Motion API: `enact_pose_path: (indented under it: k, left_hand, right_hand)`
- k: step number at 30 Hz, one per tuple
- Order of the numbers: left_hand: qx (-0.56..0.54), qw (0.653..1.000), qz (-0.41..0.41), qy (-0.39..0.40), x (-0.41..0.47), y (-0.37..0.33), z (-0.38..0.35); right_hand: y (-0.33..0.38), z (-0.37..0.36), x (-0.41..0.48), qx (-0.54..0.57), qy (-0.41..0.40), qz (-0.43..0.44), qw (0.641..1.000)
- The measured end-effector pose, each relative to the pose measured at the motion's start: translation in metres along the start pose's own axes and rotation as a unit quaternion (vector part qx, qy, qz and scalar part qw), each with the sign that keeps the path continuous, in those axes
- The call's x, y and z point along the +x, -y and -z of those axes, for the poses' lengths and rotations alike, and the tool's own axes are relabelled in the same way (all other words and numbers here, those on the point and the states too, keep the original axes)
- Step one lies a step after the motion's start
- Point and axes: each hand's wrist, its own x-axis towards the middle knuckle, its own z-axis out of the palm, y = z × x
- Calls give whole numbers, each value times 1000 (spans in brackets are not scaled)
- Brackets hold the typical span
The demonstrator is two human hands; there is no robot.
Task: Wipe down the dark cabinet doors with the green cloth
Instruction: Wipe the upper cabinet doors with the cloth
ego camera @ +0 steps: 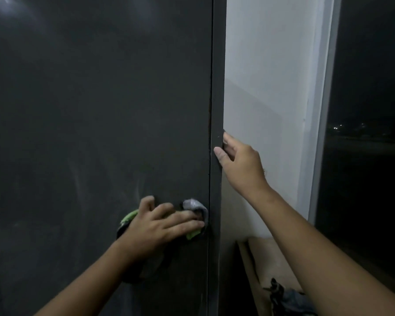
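Tall matte dark-grey cabinet door (89, 110): right hand (240, 165) clamps its right edge, thumb in front, fingers wrapped behind. Left hand (155, 224), fingers spread flat, presses the crumpled green cloth (128, 217) low on the door, near that edge. Risk: cloth bunches under the palm and streaks, or slips off the edge. Cloth mostly hidden under the hand; door cropped; smears hard to read in the dim light.

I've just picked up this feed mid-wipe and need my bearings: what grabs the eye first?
The dark cabinet door fills the left and centre of the view. Low on it, the left hand presses the green cloth flat near the seam. Further right, the right hand grips the cabinet's right edge, in front of a white wall.
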Motion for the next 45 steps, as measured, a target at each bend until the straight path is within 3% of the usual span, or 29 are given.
enact_pose_path:
  k: [2,5,8,11,16,18,21,23,25,29,31,36,41,45]
  left_hand:
    - [-2,994,83,-75,22,13,2]
    - [-27,949,262,-171,66,27,3]
    - [-29,926,329,-182,101,20,4]
    - [-23,943,288,-164,104,3,1]
    - [-34,994,98,-36,43,-49,-19]
    - [-40,998,51,26,13,-66,-23]
    - [-26,999,27,35,-6,-56,-16]
    - [-24,998,54,0,-4,-33,-7]
    - [-14,989,139,-58,6,1,3]
    - [15,932,325,-157,23,86,29]
    - [23,905,381,-187,22,104,38]
    - [38,922,347,-169,-21,78,26]
    - [56,970,221,-86,-115,37,13]
    - [51,986,155,-21,-130,58,25]
  right_hand:
    - [1,1,-4,-20,-5,-6,1000]
    - [-2,0,-2,28,-12,-19,999]
    - [-7,2,4,99,3,-64,993]
    - [-4,10,11,187,29,-110,976]
    - [-6,13,16,164,35,-93,981]
    - [-3,5,10,38,-8,-35,999]
    - [2,-12,-9,-155,-83,77,981]
    - [3,-27,-19,-157,-118,126,972]
    - [3,-40,-26,-149,-123,153,969]
    - [9,-63,-40,-158,-96,146,972]
    - [15,-74,-44,-185,-68,174,965]
    - [26,-96,-45,-204,-42,267,941]
    - [28,-111,-45,-226,-43,283,931]
    - [25,-118,-43,-292,-41,307,905]
